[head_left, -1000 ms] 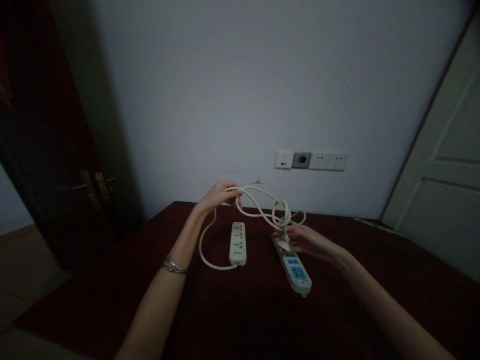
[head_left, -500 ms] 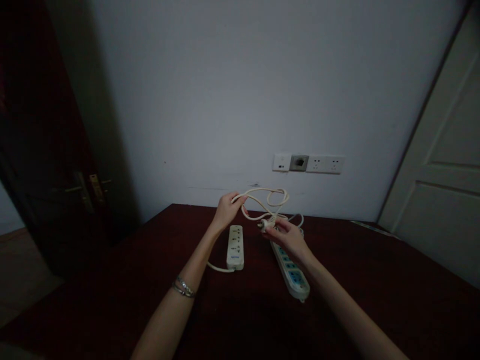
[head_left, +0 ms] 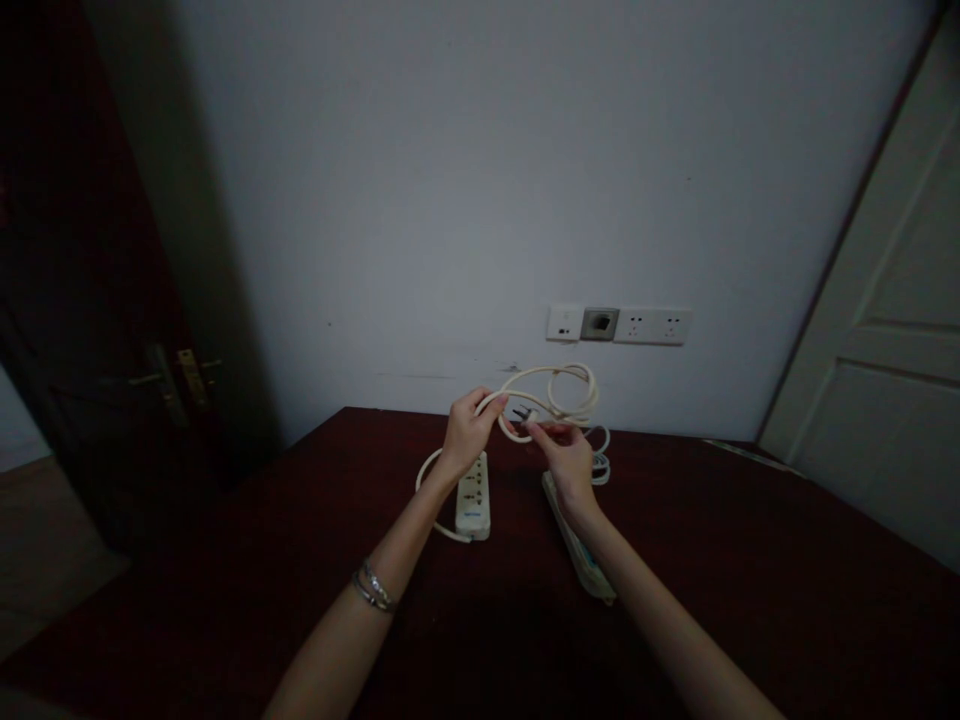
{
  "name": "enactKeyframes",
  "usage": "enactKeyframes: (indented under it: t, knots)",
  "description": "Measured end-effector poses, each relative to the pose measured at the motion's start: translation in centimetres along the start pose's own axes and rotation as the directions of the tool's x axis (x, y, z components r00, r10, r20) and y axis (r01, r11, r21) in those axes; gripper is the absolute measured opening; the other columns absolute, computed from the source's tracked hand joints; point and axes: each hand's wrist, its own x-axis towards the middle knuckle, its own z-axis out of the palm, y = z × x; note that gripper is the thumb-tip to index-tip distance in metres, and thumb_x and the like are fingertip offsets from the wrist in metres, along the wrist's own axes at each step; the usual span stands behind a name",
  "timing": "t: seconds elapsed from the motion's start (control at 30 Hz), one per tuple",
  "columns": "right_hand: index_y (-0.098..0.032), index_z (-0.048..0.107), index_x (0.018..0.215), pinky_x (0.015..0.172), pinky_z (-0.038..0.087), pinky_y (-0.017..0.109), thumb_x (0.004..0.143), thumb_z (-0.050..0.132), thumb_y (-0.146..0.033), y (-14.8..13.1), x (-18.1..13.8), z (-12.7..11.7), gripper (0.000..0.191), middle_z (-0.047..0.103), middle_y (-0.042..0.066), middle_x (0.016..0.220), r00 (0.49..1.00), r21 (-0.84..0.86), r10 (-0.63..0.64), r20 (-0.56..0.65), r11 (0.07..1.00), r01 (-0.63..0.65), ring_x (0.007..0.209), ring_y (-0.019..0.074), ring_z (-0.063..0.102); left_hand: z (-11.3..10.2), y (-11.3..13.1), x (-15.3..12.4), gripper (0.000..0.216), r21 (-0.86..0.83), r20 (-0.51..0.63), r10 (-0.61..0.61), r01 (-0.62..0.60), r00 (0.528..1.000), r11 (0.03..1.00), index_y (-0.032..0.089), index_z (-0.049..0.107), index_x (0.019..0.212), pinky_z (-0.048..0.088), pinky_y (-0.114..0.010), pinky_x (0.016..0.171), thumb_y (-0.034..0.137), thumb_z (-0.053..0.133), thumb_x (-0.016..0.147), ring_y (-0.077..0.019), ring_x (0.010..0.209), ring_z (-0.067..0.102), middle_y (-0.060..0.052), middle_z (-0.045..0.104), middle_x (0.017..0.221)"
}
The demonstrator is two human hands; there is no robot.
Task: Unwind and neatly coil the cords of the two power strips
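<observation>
As the head camera looks down over the dark red tabletop [head_left: 517, 630], both hands meet in the air near its far edge, in front of the pale wall [head_left: 450, 220]. The left hand [head_left: 469, 432] has its thumb and fingers pinched together on the cream power cord [head_left: 583, 413], whose loops bow out toward the right, above the table. The right hand [head_left: 568, 462] has its fingertips closed around the three-pin plug [head_left: 532, 415], its pins pointing left toward the other hand.

Below, the cream power strip [head_left: 473, 502] lies just beside the left forearm; a curve of cord leaves its near end and passes behind that arm, probably the same cord, though the dim light and the arm hide the join. The strip with blue sockets [head_left: 574, 546] lies partly under the right forearm, with a thin pale cord [head_left: 601, 470] coiled by its far end.

The step in hand looks like gathering slack at the plug end. The next move seems to call for a steady left pinch on the loops, with the right hand guiding the plug without snagging them.
</observation>
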Motion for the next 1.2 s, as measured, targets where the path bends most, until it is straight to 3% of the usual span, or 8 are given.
enactKeyframes:
  t: [0.17, 0.3, 0.43, 0.53, 0.73, 0.87, 1.03, 1.2]
  knots:
    - [-0.024, 0.051, 0.092, 0.062, 0.053, 0.026, 0.056, 0.077, -0.041, -0.1, 0.5, 0.0, 0.048, 0.061, -0.002, 0.093, 0.994, 0.045, 0.081, 0.068, 0.995, -0.084, 0.084, 0.0154, 0.06, 0.1, -0.1, 0.0, 0.026, -0.242, -0.036, -0.085, 0.074, 0.996, 0.967, 0.016, 0.054, 0.069, 0.046, -0.024, 0.057, 0.04, 0.058, 0.077, -0.0132, 0.052, 0.058, 0.001, 0.059, 0.053]
    - [-0.028, 0.054, 0.105, 0.078, 0.051, 0.032, 0.059, 0.075, -0.039, -1.0, 1.0, -0.5, 0.052, 0.059, 0.0, 0.115, 0.932, 0.119, 0.024, 0.362, 0.99, -0.072, 0.099, 0.0176, 0.059, 0.1, -0.5, 0.5, 0.026, -0.567, -0.068, -0.268, 0.184, 0.961, 0.803, 0.015, 0.053, 0.069, 0.046, -0.022, 0.047, 0.038, 0.063, 0.073, -0.0097, 0.042, 0.052, 0.003, 0.053, 0.049]
    - [-0.019, 0.062, 0.095, 0.086, 0.047, 0.036, 0.055, 0.078, -0.036, -1.7, 1.5, -1.1, 0.047, 0.067, 0.006, 0.098, 0.877, 0.011, -0.061, 0.477, 0.998, 0.063, 0.095, 0.0212, 0.061, -0.5, -1.6, 1.1, 0.022, -0.737, -0.088, -0.407, 0.216, 0.909, 0.64, 0.013, 0.053, 0.069, 0.047, -0.018, 0.047, 0.031, 0.066, 0.072, -0.007, 0.043, 0.053, 0.003, 0.053, 0.051]
    - [-0.018, 0.061, 0.088, 0.082, 0.048, 0.034, 0.06, 0.075, -0.038, -2.1, 1.4, -1.3, 0.037, 0.067, 0.004, 0.088, 0.877, -0.093, -0.129, 0.464, 0.977, 0.193, 0.085, 0.0185, 0.063, -1.1, -2.8, 1.4, 0.021, -0.743, -0.032, -0.42, 0.26, 0.907, 0.617, 0.011, 0.055, 0.07, 0.047, -0.017, 0.045, 0.029, 0.066, 0.073, -0.0065, 0.043, 0.053, 0.002, 0.055, 0.053]
    - [-0.019, 0.062, 0.09, 0.079, 0.047, 0.031, 0.068, 0.068, -0.037, -3.8, 0.4, -1.1, 0.029, 0.066, 0.003, 0.089, 0.786, -0.216, -0.123, 0.606, 0.925, 0.311, 0.083, 0.0168, 0.061, -1.7, -4.3, 1.5, 0.023, -0.691, -0.045, -0.434, 0.286, 0.9, 0.664, 0.01, 0.057, 0.072, 0.049, -0.019, 0.045, 0.031, 0.065, 0.074, -0.008, 0.043, 0.055, 0.0, 0.057, 0.053]
    - [-0.016, 0.064, 0.075, 0.066, 0.045, 0.027, 0.067, 0.065, -0.034, -5.5, 0.9, -2.2, 0.02, 0.063, 0.001, 0.07, 0.735, -0.35, 0.088, 0.672, 0.913, 0.21, 0.067, 0.0149, 0.058, -2.5, -4.9, 1.5, 0.027, -0.55, -0.044, -0.484, 0.383, 0.874, 0.742, 0.01, 0.058, 0.079, 0.045, -0.021, 0.039, 0.036, 0.064, 0.074, -0.0116, 0.042, 0.057, -0.004, 0.062, 0.057]
    - [-0.015, 0.059, 0.067, 0.054, 0.037, 0.024, 0.064, 0.062, -0.033, -6.7, 2.2, -5.3, 0.019, 0.057, 0.0, 0.059, 0.812, -0.397, 0.232, 0.535, 0.918, -0.001, 0.055, 0.0114, 0.051, -4.4, -6.7, 1.7, 0.025, -0.423, -0.149, -0.449, 0.354, 0.881, 0.834, 0.01, 0.058, 0.073, 0.022, -0.016, 0.029, 0.034, 0.065, 0.072, -0.0035, 0.027, 0.038, 0.002, 0.055, 0.048]
    - [-0.014, 0.058, 0.062, 0.051, 0.033, 0.023, 0.061, 0.059, -0.028, -7.2, 1.1, -7.3, 0.014, 0.055, 0.001, 0.058, 0.825, -0.39, 0.264, 0.501, 0.919, -0.057, 0.054, 0.0113, 0.048, -5.1, -8.4, 1.9, 0.021, -0.476, -0.16, -0.515, 0.391, 0.842, 0.787, 0.01, 0.057, 0.07, 0.011, -0.017, 0.031, 0.03, 0.064, 0.07, -0.0003, 0.025, 0.021, 0.009, 0.039, 0.038]
